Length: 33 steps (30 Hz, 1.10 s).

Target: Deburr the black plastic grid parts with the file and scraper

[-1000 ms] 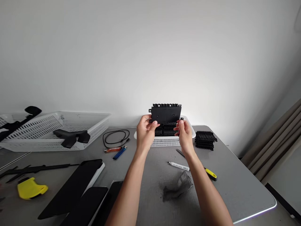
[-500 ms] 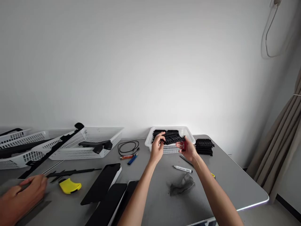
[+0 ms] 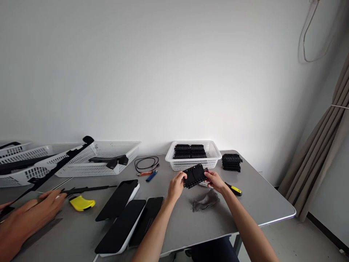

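My left hand (image 3: 176,185) pinches the left end of a black rectangular plastic part (image 3: 195,175) with toothed edges. At its other end, my right hand (image 3: 216,181) grips the same part, and a small red object (image 3: 206,170) shows between its fingers, too covered to name. The part is tilted with a broad flat face toward me, just in front of a white plastic basket (image 3: 196,166). Similar black toothed parts (image 3: 190,151) lie in rows inside the basket. Below my hands is a crumpled grey cloth (image 3: 205,201); a white marker (image 3: 205,185) is partly hidden behind my right hand.
Stacked black toothed parts (image 3: 231,162) stand right of the basket. A yellow-and-black handle (image 3: 233,189) lies beyond my right wrist. Leftward are phones (image 3: 121,225), lighters (image 3: 151,176), a black cable (image 3: 146,163), a yellow tool (image 3: 81,203), more baskets (image 3: 95,171) and another person's hand (image 3: 38,214).
Both my hands have drawn the black part back from over the basket, lower and nearer, and turned its flat face toward me. The other person's hand has shifted right.
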### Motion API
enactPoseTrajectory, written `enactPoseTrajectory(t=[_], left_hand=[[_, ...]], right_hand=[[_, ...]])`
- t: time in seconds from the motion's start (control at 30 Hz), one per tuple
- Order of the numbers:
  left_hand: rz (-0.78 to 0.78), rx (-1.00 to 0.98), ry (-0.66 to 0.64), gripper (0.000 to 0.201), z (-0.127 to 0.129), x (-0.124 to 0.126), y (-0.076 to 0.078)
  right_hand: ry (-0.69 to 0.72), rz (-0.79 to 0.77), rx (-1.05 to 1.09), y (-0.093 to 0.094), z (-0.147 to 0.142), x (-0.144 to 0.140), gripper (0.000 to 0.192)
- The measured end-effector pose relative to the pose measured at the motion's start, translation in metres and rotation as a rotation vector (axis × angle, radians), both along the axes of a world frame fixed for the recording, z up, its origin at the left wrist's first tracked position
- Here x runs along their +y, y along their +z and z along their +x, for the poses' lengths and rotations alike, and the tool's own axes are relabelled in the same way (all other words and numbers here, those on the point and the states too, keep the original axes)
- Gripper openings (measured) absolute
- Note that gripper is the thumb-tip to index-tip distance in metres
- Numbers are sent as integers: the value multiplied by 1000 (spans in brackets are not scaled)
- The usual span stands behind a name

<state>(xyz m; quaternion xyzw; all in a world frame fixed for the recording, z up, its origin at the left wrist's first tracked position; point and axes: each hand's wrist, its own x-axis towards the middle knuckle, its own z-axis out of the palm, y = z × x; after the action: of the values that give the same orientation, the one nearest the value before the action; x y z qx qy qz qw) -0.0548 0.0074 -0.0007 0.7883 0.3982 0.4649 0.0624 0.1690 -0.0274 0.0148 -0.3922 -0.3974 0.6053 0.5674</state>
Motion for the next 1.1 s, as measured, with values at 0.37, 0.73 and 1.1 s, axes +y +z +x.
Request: enactPoseTrajectory(t=[0.37,0.73,1.1], left_hand=[[-460,-542,-106,59,23,-8,-8],[-666,-597,-150,68,31,-6,-19],[-499,-509,-15,48,34,-9,-19]], right_hand=[[-227,133,-55,-37,2,11,32],[-280,220,-235,-38,1,7,39],[-482,232,-1035,-52,29,9,35]])
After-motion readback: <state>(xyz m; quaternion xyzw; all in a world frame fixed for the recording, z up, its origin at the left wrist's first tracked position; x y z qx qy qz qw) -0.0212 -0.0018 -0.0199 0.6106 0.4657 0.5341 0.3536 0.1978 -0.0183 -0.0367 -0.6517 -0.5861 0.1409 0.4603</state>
